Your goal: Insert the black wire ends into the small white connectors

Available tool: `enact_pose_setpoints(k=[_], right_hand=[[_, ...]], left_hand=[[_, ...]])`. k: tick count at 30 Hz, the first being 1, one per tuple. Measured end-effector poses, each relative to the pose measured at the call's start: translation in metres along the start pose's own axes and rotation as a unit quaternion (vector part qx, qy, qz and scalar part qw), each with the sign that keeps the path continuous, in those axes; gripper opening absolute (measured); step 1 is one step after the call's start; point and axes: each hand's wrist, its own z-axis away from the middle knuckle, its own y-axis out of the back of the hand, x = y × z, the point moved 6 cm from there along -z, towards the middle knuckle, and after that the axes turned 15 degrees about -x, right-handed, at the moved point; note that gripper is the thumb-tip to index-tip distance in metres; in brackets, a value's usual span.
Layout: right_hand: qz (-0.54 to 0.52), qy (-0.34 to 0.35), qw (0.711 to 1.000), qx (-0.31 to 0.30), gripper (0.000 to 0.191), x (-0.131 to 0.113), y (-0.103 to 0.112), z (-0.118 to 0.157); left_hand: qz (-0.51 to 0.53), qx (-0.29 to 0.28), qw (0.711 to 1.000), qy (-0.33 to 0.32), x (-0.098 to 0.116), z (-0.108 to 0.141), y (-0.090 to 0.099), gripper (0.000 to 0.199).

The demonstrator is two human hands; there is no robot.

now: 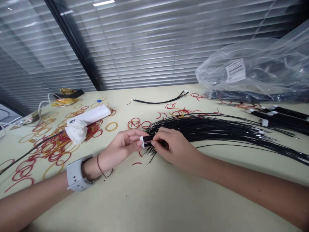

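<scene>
Near the middle of the table, my left hand (122, 143) pinches a white connector (142, 141) between thumb and fingers. Short black leads run from the connector toward the right. Close beside it, my right hand (173, 145) is closed, thumb and fingertips pinched on a thin black wire just right of the connector. Behind and below my right hand lies a large bundle of black wires (207, 130), its small metal-tipped ends fanned out under both hands. The wires stretch away to the right edge.
Red and yellow rubber bands (56, 149) are heaped at left, around a white device (96, 114) and a crumpled tissue (76, 131). A short black cable (154, 102) lies at the back. A clear plastic bag (260, 67) and connectored black bundles (287, 120) lie at right. Window blinds stand behind.
</scene>
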Motion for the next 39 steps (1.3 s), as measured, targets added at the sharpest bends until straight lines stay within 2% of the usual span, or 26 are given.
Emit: enact_pose_setpoints(k=[7, 17, 23, 29, 35, 39], right_hand=[[0.013, -0.006, 1.000, 0.007, 0.018, 0.000, 0.000, 0.000], [-0.040, -0.009, 0.999, -0.022, 0.016, 0.002, -0.002, 0.000], [0.037, 0.020, 0.999, -0.002, 0.018, -0.002, -0.005, -0.001], [0.148, 0.061, 0.987, -0.007, 0.023, -0.014, -0.008, 0.001], [0.192, 0.096, 0.977, 0.014, 0.023, -0.024, -0.008, 0.005], [0.139, 0.073, 0.987, 0.037, 0.016, -0.022, -0.003, 0.005]], left_hand=[[-0.014, -0.005, 1.000, -0.008, 0.000, -0.001, -0.002, 0.019], [-0.030, 0.002, 1.000, -0.001, -0.002, 0.001, -0.002, 0.019], [-0.043, -0.006, 0.999, -0.012, -0.002, 0.000, -0.004, 0.021], [-0.058, -0.021, 0.998, -0.023, -0.003, 0.003, -0.008, 0.022], [-0.022, -0.024, 0.999, -0.040, 0.001, 0.004, -0.011, 0.021], [0.001, -0.023, 0.999, -0.042, 0.001, 0.002, -0.009, 0.027]])
